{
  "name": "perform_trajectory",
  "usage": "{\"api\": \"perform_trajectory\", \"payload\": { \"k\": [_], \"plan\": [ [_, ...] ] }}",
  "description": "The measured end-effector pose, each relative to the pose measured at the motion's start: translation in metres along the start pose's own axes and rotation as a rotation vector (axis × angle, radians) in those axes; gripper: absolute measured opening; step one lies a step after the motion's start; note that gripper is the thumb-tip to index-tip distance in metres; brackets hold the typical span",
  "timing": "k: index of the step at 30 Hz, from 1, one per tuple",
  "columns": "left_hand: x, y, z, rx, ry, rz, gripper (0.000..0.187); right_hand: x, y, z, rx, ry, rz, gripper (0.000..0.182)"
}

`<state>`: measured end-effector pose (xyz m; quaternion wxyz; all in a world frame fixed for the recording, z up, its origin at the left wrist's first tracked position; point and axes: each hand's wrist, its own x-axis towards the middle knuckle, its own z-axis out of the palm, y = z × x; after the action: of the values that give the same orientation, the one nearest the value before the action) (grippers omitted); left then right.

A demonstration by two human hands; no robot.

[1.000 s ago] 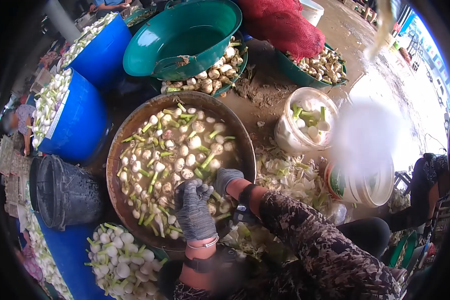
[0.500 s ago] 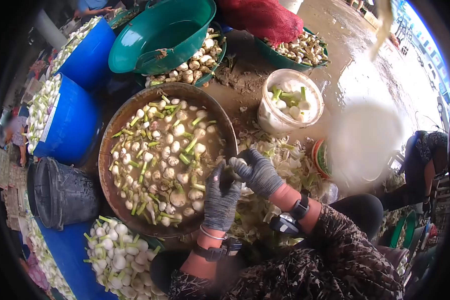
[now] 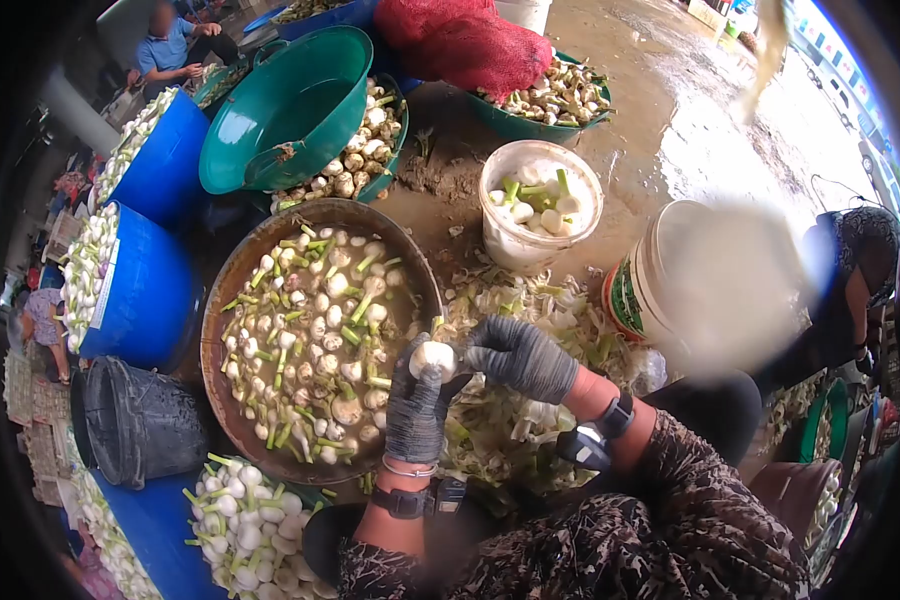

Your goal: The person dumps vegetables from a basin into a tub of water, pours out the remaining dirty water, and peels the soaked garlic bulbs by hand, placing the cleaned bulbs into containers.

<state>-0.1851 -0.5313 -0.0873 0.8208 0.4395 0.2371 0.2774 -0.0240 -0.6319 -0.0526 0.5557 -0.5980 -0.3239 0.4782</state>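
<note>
So the garlic bulb (image 3: 433, 359) sits up in the left hand (image 3: 417, 405), just off the near right edge of the big round pan (image 3: 212, 350), its pale side facing the camera and a green stub of stem on top. That grip is clamped on the bulb, gloved fingers wrapped round it. The right hand (image 3: 523, 360), also gloved, is right beside it with fingers bunched together; can't tell whether that grip is pinching anything.

The pan's full of murky water and loads more bulbs with green stems. Peelings (image 3: 515, 305) are heaped on the ground to its right, with a white bucket (image 3: 510, 243) of clean-looking bulbs just past them. Over on the left there's a pile of pale bulbs (image 3: 255, 525), a black bucket (image 3: 155, 420) and a blue tub (image 3: 150, 290) heaped with more. Farther back, a green basin (image 3: 315, 110) tilts over dirtier bulbs, near a red mesh sack (image 3: 470, 50).
</note>
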Motion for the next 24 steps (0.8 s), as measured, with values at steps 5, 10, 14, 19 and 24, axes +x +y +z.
{"api": "perform_trajectory", "payload": {
  "k": [5, 10, 14, 19, 24],
  "plan": [
    [0.001, 0.002, 0.006, -0.025, 0.073, -0.072, 0.044, 0.013, 0.038, -0.027, -0.985, 0.267, -0.112, 0.025],
    [0.004, -0.008, 0.002, 0.249, 0.147, -0.019, 0.038, 0.001, -0.002, 0.023, -0.812, 0.319, -0.447, 0.014],
    [0.005, -0.017, -0.008, 0.222, 0.152, -0.004, 0.031, 0.002, -0.001, 0.038, -1.0, 0.366, -0.358, 0.011],
    [0.004, -0.005, -0.008, 0.529, 0.096, 0.02, 0.034, 0.003, -0.002, 0.039, -0.915, 0.353, -0.322, 0.016],
    [-0.01, 0.01, -0.001, 0.137, 0.018, -0.042, 0.051, 0.023, 0.018, 0.003, -0.714, 0.49, -0.214, 0.018]
  ]
}}
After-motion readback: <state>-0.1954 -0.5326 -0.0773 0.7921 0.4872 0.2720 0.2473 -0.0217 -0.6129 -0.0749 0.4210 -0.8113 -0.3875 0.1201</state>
